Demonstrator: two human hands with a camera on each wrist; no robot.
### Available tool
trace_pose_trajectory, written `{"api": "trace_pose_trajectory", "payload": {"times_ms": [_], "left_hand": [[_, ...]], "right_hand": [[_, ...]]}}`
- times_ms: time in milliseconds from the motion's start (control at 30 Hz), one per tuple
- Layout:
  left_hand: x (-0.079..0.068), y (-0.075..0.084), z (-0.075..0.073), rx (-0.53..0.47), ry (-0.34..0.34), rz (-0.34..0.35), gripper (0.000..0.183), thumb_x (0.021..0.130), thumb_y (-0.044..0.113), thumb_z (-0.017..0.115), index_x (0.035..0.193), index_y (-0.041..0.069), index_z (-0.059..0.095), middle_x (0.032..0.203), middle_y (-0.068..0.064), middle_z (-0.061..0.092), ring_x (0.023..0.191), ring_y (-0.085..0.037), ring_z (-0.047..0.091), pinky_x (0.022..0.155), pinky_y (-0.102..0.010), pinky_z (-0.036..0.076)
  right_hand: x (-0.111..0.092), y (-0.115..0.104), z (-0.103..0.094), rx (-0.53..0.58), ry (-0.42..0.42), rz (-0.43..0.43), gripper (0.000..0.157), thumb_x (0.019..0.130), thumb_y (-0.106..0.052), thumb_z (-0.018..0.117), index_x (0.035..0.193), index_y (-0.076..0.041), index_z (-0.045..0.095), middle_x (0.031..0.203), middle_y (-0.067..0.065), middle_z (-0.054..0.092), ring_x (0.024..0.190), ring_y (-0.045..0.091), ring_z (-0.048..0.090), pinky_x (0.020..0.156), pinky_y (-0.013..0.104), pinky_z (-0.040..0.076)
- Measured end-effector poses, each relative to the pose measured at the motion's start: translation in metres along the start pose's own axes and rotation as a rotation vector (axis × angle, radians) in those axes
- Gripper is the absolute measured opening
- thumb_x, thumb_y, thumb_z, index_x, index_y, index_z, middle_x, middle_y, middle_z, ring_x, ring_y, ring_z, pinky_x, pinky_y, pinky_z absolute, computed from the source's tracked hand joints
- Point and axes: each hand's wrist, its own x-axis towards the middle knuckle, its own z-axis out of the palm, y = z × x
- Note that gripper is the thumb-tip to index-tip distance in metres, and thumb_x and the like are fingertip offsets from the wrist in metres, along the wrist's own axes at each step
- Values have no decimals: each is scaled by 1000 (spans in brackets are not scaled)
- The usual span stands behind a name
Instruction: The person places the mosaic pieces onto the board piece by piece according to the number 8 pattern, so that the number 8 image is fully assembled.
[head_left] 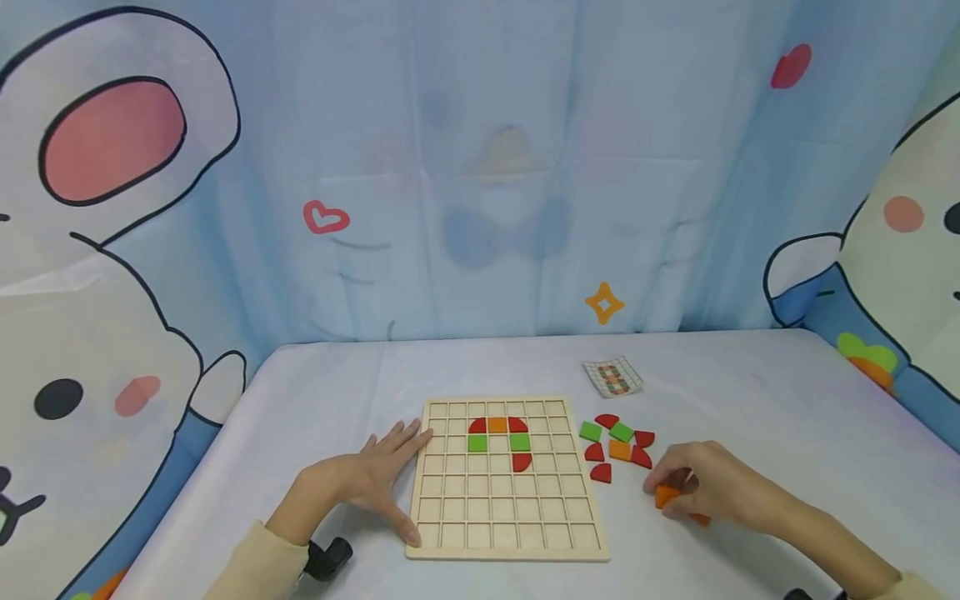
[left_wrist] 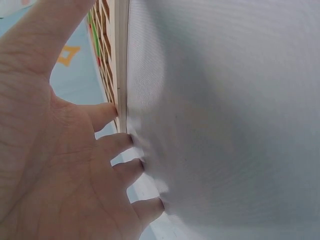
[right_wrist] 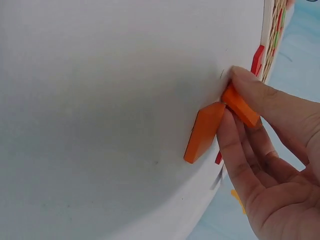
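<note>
1. Far left: curtain [head_left: 495, 125] with a large cartoon figure; it hangs behind the white-covered table [head_left: 315, 400] and runs across to the right side.
2. Left sleeve [head_left: 258, 567] cream, black wrist device [head_left: 328, 558] beside it.
3. Left hand [head_left: 375, 479]: grip wide, fingers spread, nothing held. Thumb at the board's near left corner, index finger touching its left edge farther up; the other fingertips reach down to the tablecloth in the left wrist view.
4. Wooden grid board [head_left: 510, 555] lies flat on the table, between the two hands. Set in its cells, far half: red rounded piece [head_left: 477, 426], orange square [head_left: 497, 425] and second red rounded piece [head_left: 517, 425] in one row; green square [head_left: 477, 443] and second green square [head_left: 519, 443] in the next, one cell apart; third red rounded piece [head_left: 522, 462] nearest.
5. Just right of the board, loose pieces [head_left: 619, 450]: five red rounded, two green, one orange. Printed card [head_left: 613, 377] lies beyond them.
6. Right hand [head_left: 712, 483]: grip narrow, thumb and fingers pinching an orange block [right_wrist: 241, 106] just above the table, right of the loose pieces. Other orange block [right_wrist: 206, 132] lies at the fingertips; whether the two blocks touch is unclear.
</note>
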Motion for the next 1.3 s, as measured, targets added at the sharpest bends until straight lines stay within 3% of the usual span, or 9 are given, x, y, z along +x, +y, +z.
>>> {"api": "trace_pose_trajectory", "payload": {"times_ms": [733, 1067, 1300], "left_hand": [[-2, 0, -2, 3, 14, -3, 133, 72, 45, 97, 169, 9, 12, 175, -16, 4, 162, -36, 1, 128, -60, 9], [-2, -1, 0, 0, 12, -8, 133, 72, 45, 97, 169, 9, 13, 175, -15, 5, 162, -35, 2, 128, -60, 9], [0, 0, 1, 5, 13, -15, 134, 72, 47, 97, 169, 10, 13, 176, -15, 4, 162, -34, 1, 129, -58, 9]], "right_hand": [[3, -2, 0, -14, 21, 14, 25, 77, -1, 91, 98, -11, 83, 91, -6, 65, 76, 8, 57, 73, 22, 61], [5, -3, 0, 66, 8, -54, 23, 78, 0, 89, 96, -11, 81, 91, -8, 70, 78, 6, 59, 72, 20, 59], [15, -20, 1, 69, 23, -95, 21, 80, -2, 89, 94, -15, 80, 91, -10, 70, 79, 6, 58, 72, 21, 59]]}}
